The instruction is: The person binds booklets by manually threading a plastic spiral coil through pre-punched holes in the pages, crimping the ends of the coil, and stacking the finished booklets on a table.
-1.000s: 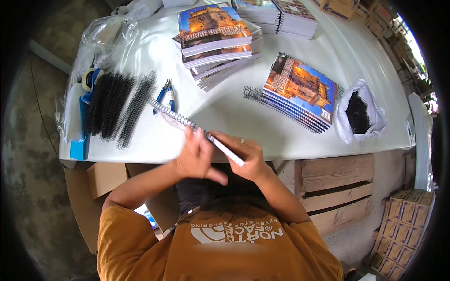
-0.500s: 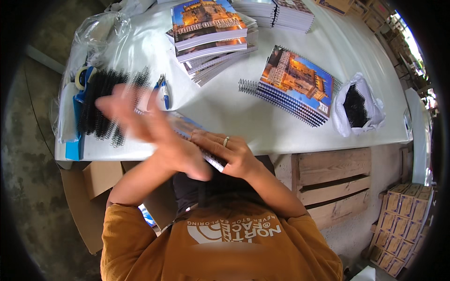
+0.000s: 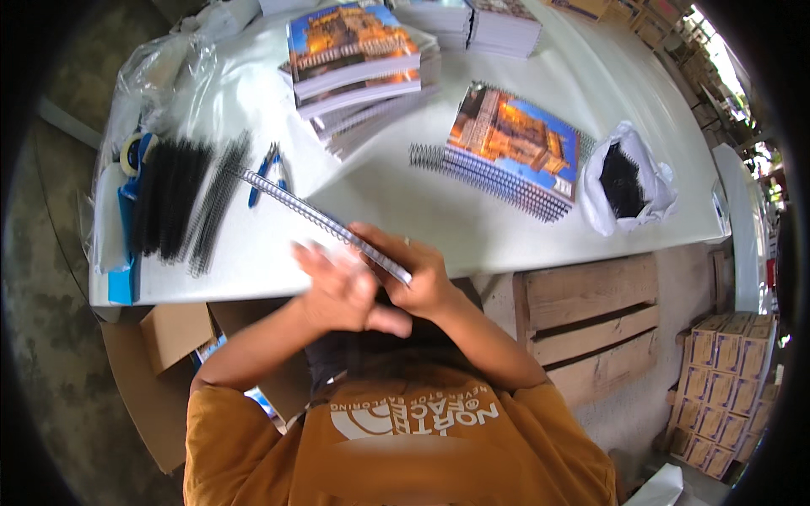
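Both hands meet at the white table's (image 3: 506, 228) near edge. The right hand (image 3: 419, 282) clamps its fingers on a thin spiral-bound booklet (image 3: 325, 223), wire spine uppermost. The left hand (image 3: 337, 291), blurred, lies flat against it, fingers together. Black wire coils (image 3: 173, 207) lie near the left edge.

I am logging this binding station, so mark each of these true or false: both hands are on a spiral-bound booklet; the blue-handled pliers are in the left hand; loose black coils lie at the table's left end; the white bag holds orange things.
1. Both the left hand and the right hand are on the spiral-bound booklet. True.
2. The blue-handled pliers are in the left hand. False: they lie on the white table.
3. Loose black coils lie at the table's left end. True.
4. The white bag holds orange things. False: its contents are black.
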Demonstrator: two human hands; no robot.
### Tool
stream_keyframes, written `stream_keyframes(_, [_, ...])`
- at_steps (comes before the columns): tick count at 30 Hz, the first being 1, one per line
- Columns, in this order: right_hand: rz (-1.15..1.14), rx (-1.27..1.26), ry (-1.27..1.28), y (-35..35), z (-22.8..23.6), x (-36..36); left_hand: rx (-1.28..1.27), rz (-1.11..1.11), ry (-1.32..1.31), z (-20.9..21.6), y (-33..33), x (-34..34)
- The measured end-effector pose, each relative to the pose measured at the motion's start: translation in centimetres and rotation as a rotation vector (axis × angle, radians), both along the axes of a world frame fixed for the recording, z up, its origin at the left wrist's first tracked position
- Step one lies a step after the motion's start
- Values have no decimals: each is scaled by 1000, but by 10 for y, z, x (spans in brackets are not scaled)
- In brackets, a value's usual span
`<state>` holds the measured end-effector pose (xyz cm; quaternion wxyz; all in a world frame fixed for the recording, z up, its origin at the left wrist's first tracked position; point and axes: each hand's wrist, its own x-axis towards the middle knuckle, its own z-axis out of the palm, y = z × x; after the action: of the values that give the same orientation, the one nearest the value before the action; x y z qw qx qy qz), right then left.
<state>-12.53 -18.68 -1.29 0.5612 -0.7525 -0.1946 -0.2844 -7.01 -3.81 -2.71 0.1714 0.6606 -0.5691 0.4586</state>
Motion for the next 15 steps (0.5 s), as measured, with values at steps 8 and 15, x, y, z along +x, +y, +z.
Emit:
stream_keyframes(8, [0,193,-20,4,3,-7,40,-184,684,13,-14,-36])
stream_keyframes(15, [-205,-473,32,-23,99,-36,-233,-267,1421,107,-6,-35])
